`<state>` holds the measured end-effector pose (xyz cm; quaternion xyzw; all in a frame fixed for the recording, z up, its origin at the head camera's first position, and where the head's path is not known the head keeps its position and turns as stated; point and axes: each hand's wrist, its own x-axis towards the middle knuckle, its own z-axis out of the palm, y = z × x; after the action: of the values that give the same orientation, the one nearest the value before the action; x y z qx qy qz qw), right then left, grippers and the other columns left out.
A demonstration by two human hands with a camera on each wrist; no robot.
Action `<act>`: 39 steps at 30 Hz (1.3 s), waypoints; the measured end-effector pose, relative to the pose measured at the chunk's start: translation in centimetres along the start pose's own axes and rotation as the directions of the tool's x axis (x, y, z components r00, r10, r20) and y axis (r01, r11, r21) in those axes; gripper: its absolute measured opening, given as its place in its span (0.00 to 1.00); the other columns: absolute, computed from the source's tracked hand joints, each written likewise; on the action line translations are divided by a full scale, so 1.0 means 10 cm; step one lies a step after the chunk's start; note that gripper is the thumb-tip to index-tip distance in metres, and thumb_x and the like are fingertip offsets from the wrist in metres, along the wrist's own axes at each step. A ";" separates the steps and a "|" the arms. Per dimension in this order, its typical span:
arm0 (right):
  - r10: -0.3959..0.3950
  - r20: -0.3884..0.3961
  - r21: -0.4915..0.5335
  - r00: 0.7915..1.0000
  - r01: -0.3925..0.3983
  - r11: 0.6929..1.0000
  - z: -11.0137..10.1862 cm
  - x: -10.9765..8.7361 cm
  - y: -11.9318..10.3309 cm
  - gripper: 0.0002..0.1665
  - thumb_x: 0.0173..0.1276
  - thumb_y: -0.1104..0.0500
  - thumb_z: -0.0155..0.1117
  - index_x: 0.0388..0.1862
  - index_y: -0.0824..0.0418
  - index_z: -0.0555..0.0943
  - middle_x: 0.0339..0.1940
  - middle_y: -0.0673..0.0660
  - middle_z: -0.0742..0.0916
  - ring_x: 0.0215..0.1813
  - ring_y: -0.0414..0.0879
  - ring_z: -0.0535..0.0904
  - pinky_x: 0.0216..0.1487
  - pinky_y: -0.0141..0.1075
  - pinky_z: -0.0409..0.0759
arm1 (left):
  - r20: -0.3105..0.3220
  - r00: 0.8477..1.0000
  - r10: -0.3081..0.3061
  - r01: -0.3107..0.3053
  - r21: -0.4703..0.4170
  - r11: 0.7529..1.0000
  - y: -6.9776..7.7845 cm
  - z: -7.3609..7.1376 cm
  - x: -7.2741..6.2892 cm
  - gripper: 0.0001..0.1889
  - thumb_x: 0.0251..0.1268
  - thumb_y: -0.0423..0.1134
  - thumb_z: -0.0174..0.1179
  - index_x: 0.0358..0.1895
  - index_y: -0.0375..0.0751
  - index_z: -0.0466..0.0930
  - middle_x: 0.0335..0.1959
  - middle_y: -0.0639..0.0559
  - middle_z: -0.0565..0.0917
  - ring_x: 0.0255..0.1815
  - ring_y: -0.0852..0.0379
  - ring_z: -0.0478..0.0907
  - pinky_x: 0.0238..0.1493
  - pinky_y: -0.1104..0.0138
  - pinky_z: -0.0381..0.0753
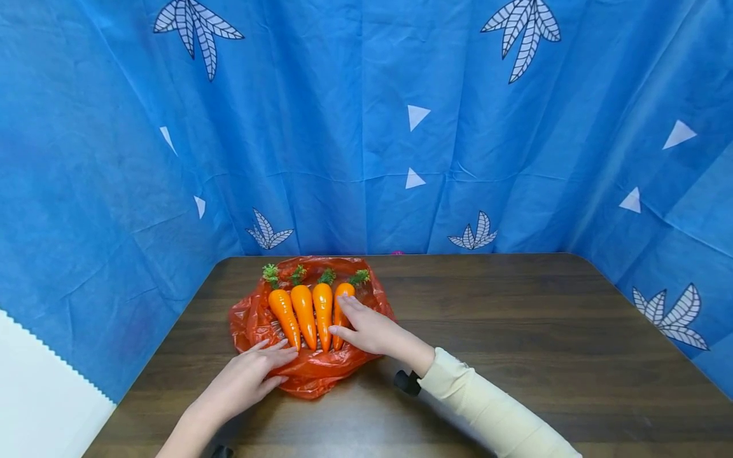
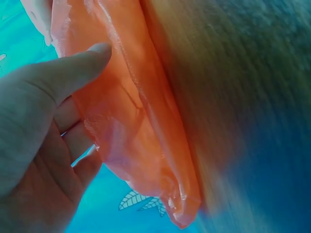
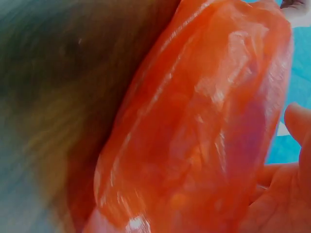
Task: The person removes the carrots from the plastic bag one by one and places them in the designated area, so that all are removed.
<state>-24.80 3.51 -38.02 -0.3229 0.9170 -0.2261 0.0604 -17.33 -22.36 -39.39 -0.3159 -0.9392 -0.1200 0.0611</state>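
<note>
Left hand (image 1: 246,376) is at the near left edge of the bag (image 1: 312,374), thumb spread from loose fingers. Right hand (image 1: 369,327) is nearer the rightmost carrot (image 1: 338,316), straight fingers over it. All four carrots (image 1: 304,316) lie in the bag, tips this way, green tops (image 1: 327,276) at the back

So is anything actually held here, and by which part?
Nothing appears gripped: the left hand lies relaxed at the red bag; the right hand lies open over the rightmost carrot.
</note>
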 end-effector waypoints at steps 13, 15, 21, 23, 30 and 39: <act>0.087 0.005 0.131 0.996 -0.087 0.988 0.25 0.09 0.09 0.40 0.72 0.41 0.49 0.74 0.60 0.53 0.75 0.58 0.52 0.73 0.49 0.46 0.68 0.45 0.53 | -0.045 0.999 0.008 -0.012 -0.085 0.996 -0.06 0.01 0.00 0.13 0.55 0.35 0.67 0.45 0.43 0.86 0.42 0.54 0.84 0.47 0.54 0.80 0.43 0.58 0.80; 0.095 0.009 0.133 0.995 -0.095 0.986 0.27 0.09 0.09 0.40 0.72 0.41 0.49 0.74 0.58 0.54 0.75 0.58 0.51 0.73 0.50 0.47 0.68 0.46 0.54 | -0.064 0.998 0.009 -0.017 -0.125 0.992 -0.08 0.02 0.00 0.12 0.56 0.35 0.66 0.45 0.43 0.86 0.41 0.55 0.85 0.45 0.55 0.80 0.42 0.60 0.80; 0.111 0.016 0.105 0.994 -0.112 0.988 0.31 0.11 0.08 0.37 0.72 0.41 0.49 0.73 0.57 0.58 0.75 0.58 0.51 0.72 0.53 0.51 0.66 0.49 0.58 | -0.122 0.992 0.005 -0.042 -0.309 0.950 -0.16 0.07 -0.02 0.10 0.56 0.32 0.66 0.42 0.39 0.86 0.38 0.54 0.85 0.40 0.61 0.81 0.36 0.68 0.81; 0.123 0.017 0.095 0.992 -0.124 0.988 0.32 0.12 0.08 0.38 0.71 0.41 0.50 0.73 0.57 0.58 0.75 0.58 0.50 0.72 0.53 0.51 0.65 0.48 0.59 | -0.141 0.990 -0.020 -0.033 -0.360 0.932 -0.17 0.08 -0.02 0.09 0.55 0.32 0.66 0.41 0.39 0.87 0.36 0.54 0.86 0.38 0.63 0.81 0.34 0.71 0.80; 0.130 -0.012 0.055 0.991 -0.130 0.990 0.35 0.15 0.05 0.43 0.67 0.44 0.59 0.74 0.59 0.56 0.75 0.60 0.50 0.71 0.54 0.54 0.63 0.46 0.64 | -0.246 0.967 -0.069 -0.027 -0.367 0.930 -0.16 0.06 -0.02 0.09 0.50 0.29 0.69 0.36 0.42 0.88 0.32 0.58 0.85 0.34 0.65 0.81 0.32 0.71 0.80; 0.162 -0.031 0.074 0.986 -0.160 0.984 0.37 0.17 0.08 0.42 0.69 0.57 0.59 0.75 0.61 0.51 0.75 0.63 0.50 0.64 0.55 0.67 0.55 0.43 0.73 | -0.371 0.927 -0.055 -0.076 -0.331 0.940 -0.16 0.07 -0.03 0.11 0.46 0.26 0.71 0.35 0.43 0.88 0.30 0.57 0.86 0.30 0.67 0.80 0.26 0.74 0.79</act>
<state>-25.64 1.68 -41.59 -0.2411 0.9325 -0.2589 0.0731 -18.15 -23.59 -40.46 -0.2980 -0.8734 -0.3379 0.1847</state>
